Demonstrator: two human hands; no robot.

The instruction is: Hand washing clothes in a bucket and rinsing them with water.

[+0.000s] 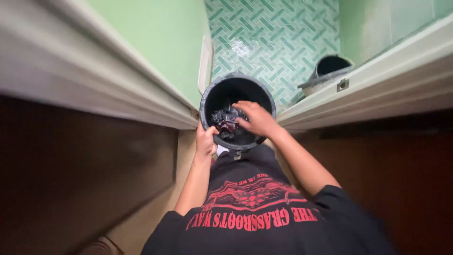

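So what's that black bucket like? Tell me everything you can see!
The black bucket is round, open-topped and looks like plastic, with a scuffed grey rim. It sits in a doorway by a green tiled floor. Dark, crumpled cloth lies inside. The left hand grips its near rim; the right hand reaches in onto the cloth.

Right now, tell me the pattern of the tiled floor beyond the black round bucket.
Green-and-white herringbone tiles on the tiled floor, clearest in the head view.
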